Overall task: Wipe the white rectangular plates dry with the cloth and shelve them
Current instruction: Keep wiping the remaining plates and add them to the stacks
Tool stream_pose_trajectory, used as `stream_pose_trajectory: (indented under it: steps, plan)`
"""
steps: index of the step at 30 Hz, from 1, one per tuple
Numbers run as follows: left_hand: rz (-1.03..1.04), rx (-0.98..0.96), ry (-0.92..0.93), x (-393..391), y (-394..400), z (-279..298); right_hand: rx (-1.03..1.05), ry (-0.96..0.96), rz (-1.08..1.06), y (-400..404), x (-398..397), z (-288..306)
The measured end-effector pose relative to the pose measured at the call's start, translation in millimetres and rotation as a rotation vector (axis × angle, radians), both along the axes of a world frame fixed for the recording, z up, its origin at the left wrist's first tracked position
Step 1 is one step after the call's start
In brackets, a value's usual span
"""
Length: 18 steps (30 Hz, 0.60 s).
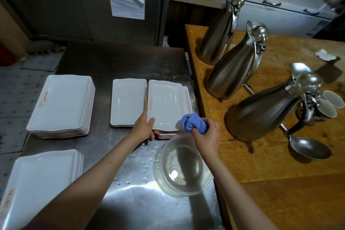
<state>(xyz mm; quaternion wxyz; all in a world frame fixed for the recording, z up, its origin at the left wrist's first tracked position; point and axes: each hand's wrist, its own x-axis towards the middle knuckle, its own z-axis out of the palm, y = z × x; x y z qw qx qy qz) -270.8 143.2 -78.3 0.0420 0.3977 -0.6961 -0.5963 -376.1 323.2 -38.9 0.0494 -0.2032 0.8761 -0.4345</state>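
Near the bottom centre a glass bowl (183, 170) sits among water drops on the steel table (121, 65) — easy to elbow. Right hand (206, 134) clutches the blue cloth (194, 122); left hand (143, 127) grips the top plate (165, 102) mid-frame — wet, could slip.

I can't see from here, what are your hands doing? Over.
Left hand grips the top plate of the right stack. Right hand grips the blue cloth at the plate's corner. Glass bowl sits just below.
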Motion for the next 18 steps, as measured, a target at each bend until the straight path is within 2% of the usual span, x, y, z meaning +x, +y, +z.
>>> stream_pose_trajectory:
  steps: [5, 18]
  plan:
    - [0.014, 0.027, 0.039, 8.2, 2.9, 9.9, -0.041, 0.026, -0.033, 5.0, -7.4, 13.7]
    - [-0.022, -0.077, 0.046, 37.7, 51.7, 17.2, -0.052, 0.043, -0.052, 24.1, -10.6, 30.2]
